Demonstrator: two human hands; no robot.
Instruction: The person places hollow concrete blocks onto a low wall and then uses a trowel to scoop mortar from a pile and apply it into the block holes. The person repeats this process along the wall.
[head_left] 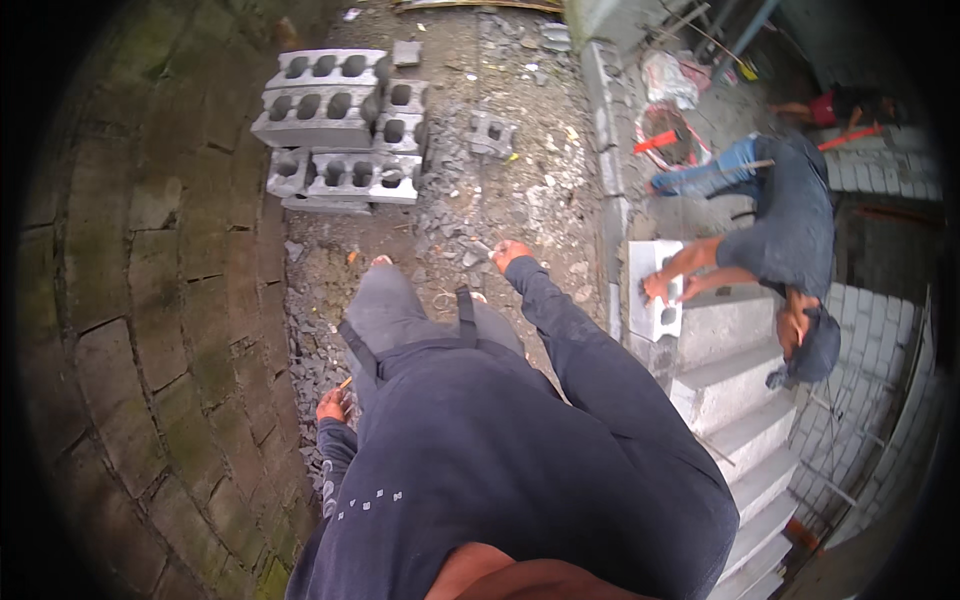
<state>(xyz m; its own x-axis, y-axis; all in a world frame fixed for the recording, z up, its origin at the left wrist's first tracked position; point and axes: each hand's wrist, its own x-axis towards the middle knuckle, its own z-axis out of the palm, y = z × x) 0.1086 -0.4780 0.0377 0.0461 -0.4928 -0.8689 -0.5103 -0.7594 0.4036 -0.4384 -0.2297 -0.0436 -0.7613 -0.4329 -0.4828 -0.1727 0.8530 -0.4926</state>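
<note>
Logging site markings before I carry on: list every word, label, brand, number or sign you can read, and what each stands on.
Dark shirt of the wearer: a short row of small white characters across the front; I don't copy lettering out.
Left sleeve: pale marks, too small to read.
Stacked concrete blocks: no lettering visible.
White bag: too blurred to tell.

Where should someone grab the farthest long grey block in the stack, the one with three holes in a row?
Probably the long grey block is best gripped from above, by the walls at its two ends. Its hole openings show toward the camera, leaving edges to hook, while the next long block seems close against its near side.
</note>
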